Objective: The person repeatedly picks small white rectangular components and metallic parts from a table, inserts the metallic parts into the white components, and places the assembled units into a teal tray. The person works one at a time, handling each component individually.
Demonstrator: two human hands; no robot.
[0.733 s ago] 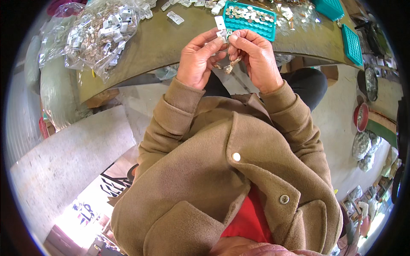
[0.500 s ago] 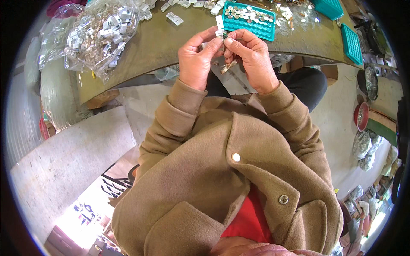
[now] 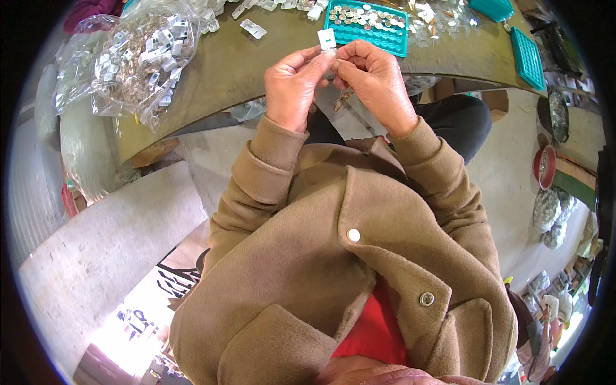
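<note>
Held up over the table's near edge, a small white plastic card-like piece [image 3: 326, 39] with a dark slot sticks up from the fingertips of my left hand [image 3: 290, 90]. That hand is closed in a pinch at its lower end. My right hand [image 3: 380, 85] is closed too, its thumb and forefinger meeting the left fingertips. Below the right fingers dangles a brownish, thin bundle [image 3: 343, 99], perhaps wire or strands. What the right fingertips pinch is hidden. Just beyond the hands lies a teal tray [image 3: 378, 40] with rows of round silvery pieces in its cups.
At the left of the table [image 3: 256, 67] sits a clear plastic bag [image 3: 179, 61] full of small white parts. A loose white part [image 3: 253, 29] lies nearby. Another teal tray [image 3: 527, 59] is at the right edge. A red bowl [image 3: 545, 167] stands lower right.
The white piece has turned so its broad face with the slot shows. My right fingers have closed in toward the left fingertips, and a small dark-green bit between them is now hidden.
</note>
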